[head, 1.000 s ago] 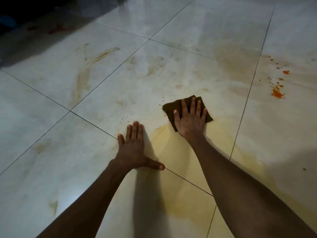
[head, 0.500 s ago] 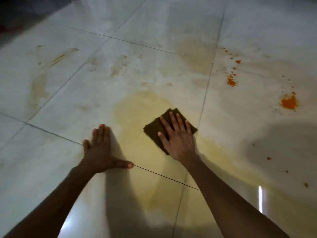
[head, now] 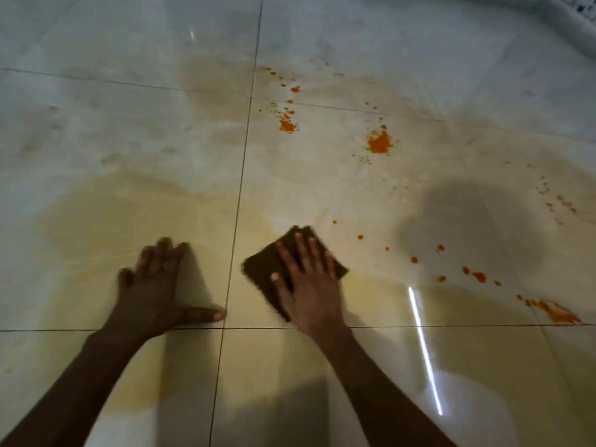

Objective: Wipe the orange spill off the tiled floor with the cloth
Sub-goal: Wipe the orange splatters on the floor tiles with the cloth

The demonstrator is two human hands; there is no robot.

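Spreading across the tiled floor (head: 322, 33), a yellow film and orange spill (head: 379, 143) lie beyond the hands. The right hand (head: 309, 285) presses flat, fingers splayed, on the dark cloth (head: 263, 269) just right of a grout line; the left hand (head: 154, 291) rests flat, empty, fingers apart.

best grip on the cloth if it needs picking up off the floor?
The cloth lies flat under the right hand. Its far corner pokes out past the fingertips; pinching that from above looks best, since nothing covers it.
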